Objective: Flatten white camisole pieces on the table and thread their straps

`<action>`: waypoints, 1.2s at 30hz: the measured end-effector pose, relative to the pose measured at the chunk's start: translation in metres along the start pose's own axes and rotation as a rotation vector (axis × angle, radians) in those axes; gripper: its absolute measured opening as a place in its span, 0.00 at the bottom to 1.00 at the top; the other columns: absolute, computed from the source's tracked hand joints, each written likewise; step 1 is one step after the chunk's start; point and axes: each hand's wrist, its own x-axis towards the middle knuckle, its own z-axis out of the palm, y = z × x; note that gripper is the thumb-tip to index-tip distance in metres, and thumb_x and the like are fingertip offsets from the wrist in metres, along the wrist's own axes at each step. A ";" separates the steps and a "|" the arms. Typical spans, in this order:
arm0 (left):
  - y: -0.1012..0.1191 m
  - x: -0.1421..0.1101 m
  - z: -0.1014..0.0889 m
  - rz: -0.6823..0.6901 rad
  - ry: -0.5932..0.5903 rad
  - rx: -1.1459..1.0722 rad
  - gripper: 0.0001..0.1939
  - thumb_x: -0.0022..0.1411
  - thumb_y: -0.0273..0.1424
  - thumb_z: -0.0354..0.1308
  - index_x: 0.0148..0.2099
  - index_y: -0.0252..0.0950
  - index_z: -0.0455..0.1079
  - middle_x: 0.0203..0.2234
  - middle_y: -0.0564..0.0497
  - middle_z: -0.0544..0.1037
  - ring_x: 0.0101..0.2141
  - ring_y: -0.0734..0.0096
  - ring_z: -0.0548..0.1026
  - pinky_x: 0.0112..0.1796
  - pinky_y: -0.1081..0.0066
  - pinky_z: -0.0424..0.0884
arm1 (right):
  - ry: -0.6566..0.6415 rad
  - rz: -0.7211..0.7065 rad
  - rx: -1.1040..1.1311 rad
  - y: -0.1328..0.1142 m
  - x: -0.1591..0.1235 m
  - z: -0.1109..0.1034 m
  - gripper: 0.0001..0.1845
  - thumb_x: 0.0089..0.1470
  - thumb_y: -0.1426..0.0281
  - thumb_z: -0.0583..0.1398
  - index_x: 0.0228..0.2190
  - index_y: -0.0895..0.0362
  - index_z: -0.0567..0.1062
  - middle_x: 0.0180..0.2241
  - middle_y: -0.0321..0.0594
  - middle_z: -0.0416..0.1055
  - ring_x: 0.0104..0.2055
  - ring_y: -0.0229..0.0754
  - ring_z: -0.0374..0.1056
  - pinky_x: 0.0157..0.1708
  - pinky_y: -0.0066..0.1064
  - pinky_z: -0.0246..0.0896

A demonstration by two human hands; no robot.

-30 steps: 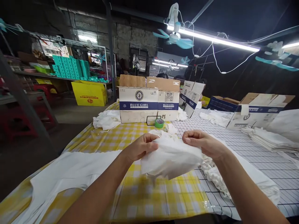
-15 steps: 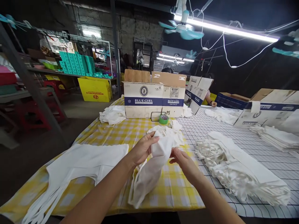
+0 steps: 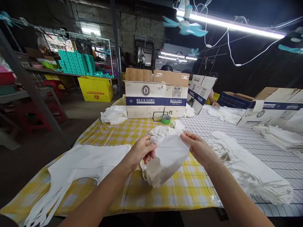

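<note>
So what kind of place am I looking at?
Likely a small garment workshop: white cloth held over a checkered tabletop, a pile of white fabric to the right, and an open carton behind.

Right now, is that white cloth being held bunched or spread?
Mostly spread: the left hand and right hand pinch the white cloth at separate points, a broad panel between them.

both bare arms (image 3: 101, 190) stretched out front, angling in toward each other, left hand (image 3: 141, 150) kinda curled in a thumb pinch, right hand (image 3: 198, 147) pinching too, gap between the two
</note>
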 end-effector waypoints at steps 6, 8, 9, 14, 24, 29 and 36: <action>0.008 0.006 0.009 0.318 0.341 0.339 0.13 0.54 0.31 0.54 0.44 0.40 0.64 0.32 0.52 0.72 0.33 0.71 0.71 0.35 0.72 0.67 | -0.220 0.055 -0.278 0.000 0.001 0.016 0.18 0.49 0.56 0.60 0.22 0.59 0.69 0.18 0.30 0.56 0.19 0.30 0.49 0.19 0.25 0.39; 0.017 0.010 0.016 0.328 0.077 0.246 0.12 0.57 0.35 0.53 0.44 0.39 0.68 0.36 0.50 0.72 0.39 0.68 0.70 0.39 0.71 0.66 | -0.313 0.048 -0.355 -0.003 0.001 0.023 0.19 0.49 0.56 0.60 0.21 0.59 0.69 0.17 0.30 0.54 0.19 0.29 0.46 0.19 0.26 0.36; 0.020 0.011 0.018 0.300 -0.070 0.178 0.12 0.58 0.37 0.53 0.42 0.38 0.69 0.34 0.50 0.72 0.38 0.68 0.70 0.37 0.72 0.66 | -0.348 0.036 -0.389 -0.005 0.001 0.025 0.19 0.49 0.55 0.59 0.21 0.59 0.69 0.18 0.30 0.53 0.20 0.29 0.44 0.19 0.26 0.35; 0.031 0.018 0.019 0.122 -0.430 0.067 0.16 0.56 0.42 0.55 0.27 0.33 0.68 0.19 0.55 0.62 0.21 0.78 0.59 0.21 0.77 0.53 | -0.418 0.036 -0.498 -0.027 -0.004 0.016 0.19 0.47 0.56 0.60 0.19 0.58 0.67 0.16 0.29 0.50 0.19 0.29 0.41 0.18 0.27 0.32; 0.042 0.009 -0.033 0.048 -0.377 -0.012 0.15 0.47 0.41 0.62 0.23 0.33 0.67 0.16 0.55 0.64 0.16 0.81 0.57 0.18 0.77 0.47 | -0.202 0.105 -0.300 -0.058 -0.016 -0.064 0.16 0.40 0.58 0.65 0.20 0.58 0.70 0.15 0.34 0.62 0.15 0.31 0.54 0.15 0.25 0.42; 0.038 0.008 -0.054 0.013 -0.432 0.208 0.14 0.50 0.40 0.60 0.26 0.33 0.70 0.17 0.54 0.64 0.18 0.79 0.58 0.19 0.76 0.48 | -0.091 0.080 -0.277 -0.046 -0.010 -0.085 0.16 0.37 0.59 0.66 0.21 0.58 0.72 0.17 0.36 0.64 0.17 0.33 0.56 0.17 0.26 0.46; 0.027 0.007 -0.073 0.006 -0.398 0.464 0.17 0.54 0.40 0.56 0.21 0.33 0.66 0.16 0.56 0.58 0.18 0.79 0.53 0.20 0.75 0.46 | -0.026 -0.017 -0.300 -0.020 0.000 -0.102 0.17 0.39 0.56 0.64 0.22 0.57 0.71 0.24 0.39 0.67 0.23 0.38 0.60 0.23 0.30 0.52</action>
